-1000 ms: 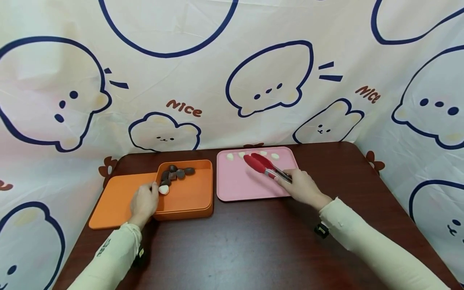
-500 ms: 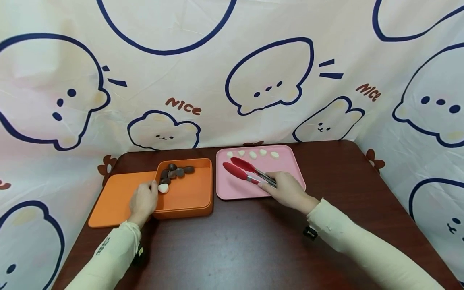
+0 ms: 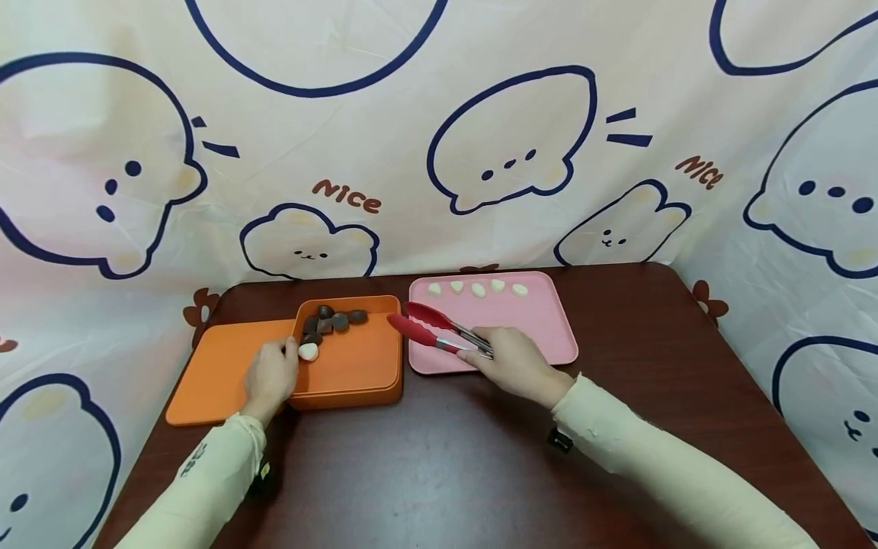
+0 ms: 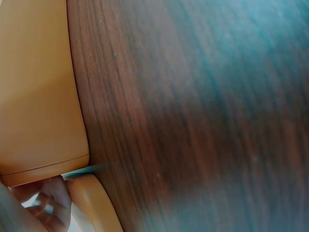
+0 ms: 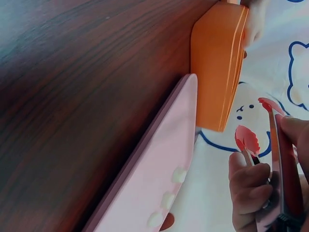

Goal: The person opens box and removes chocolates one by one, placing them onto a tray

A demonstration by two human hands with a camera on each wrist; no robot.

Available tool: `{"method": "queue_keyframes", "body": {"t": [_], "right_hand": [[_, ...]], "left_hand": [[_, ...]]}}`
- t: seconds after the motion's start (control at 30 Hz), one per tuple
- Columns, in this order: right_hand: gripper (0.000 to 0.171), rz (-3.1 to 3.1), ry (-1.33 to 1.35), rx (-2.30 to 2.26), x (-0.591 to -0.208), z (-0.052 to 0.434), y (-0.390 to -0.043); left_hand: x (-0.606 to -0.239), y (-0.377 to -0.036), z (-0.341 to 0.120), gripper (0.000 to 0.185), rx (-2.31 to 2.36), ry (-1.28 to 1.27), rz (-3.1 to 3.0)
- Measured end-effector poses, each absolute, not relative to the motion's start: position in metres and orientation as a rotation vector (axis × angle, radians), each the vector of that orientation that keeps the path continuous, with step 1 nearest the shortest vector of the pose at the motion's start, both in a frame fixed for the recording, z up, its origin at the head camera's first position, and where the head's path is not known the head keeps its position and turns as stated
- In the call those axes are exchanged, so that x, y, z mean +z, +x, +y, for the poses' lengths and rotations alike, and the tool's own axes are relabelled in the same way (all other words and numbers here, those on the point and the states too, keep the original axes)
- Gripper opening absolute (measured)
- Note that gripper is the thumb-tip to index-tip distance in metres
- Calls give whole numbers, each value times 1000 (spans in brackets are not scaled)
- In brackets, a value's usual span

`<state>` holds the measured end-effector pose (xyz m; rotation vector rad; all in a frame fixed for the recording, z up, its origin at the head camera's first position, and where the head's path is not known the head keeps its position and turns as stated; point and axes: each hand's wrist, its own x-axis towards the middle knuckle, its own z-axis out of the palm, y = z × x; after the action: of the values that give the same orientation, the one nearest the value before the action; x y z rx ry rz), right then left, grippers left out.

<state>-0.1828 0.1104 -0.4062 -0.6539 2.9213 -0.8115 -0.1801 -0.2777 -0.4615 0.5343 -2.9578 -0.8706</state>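
Note:
My right hand (image 3: pixel 511 358) grips red-tipped metal tongs (image 3: pixel 439 328), which also show in the right wrist view. Their tips stand apart with nothing between them, overlapping the right rim of the orange box (image 3: pixel 357 374) in the head view. My left hand (image 3: pixel 273 375) holds the left wall of this box; in the left wrist view its fingers (image 4: pixel 58 198) are between the box and the lid. Inside the box, several dark brown chocolate-like pieces (image 3: pixel 325 324) are grouped at the back left, with one white piece (image 3: pixel 309 352) near my left fingertips.
Right of the box lies a pink tray (image 3: pixel 562 343) with a row of several small white pieces (image 3: pixel 478 290) along its far edge. An orange lid (image 3: pixel 213 374) lies flat at the left. A printed cloth (image 3: pixel 411 152) hangs behind the dark wooden table (image 3: pixel 425 465).
My right hand has carried the tongs leftward, from over the tray's white pieces to the box's right edge. My left hand stays on the box wall.

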Motion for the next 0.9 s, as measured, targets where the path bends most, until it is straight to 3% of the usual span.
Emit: {"method": "queue_keyframes", "body": {"t": [0.9], "right_hand": [[41, 2899, -815, -557, -412, 23, -188]], "left_hand": [[-463, -180, -277, 54, -874, 521, -2931]]}}
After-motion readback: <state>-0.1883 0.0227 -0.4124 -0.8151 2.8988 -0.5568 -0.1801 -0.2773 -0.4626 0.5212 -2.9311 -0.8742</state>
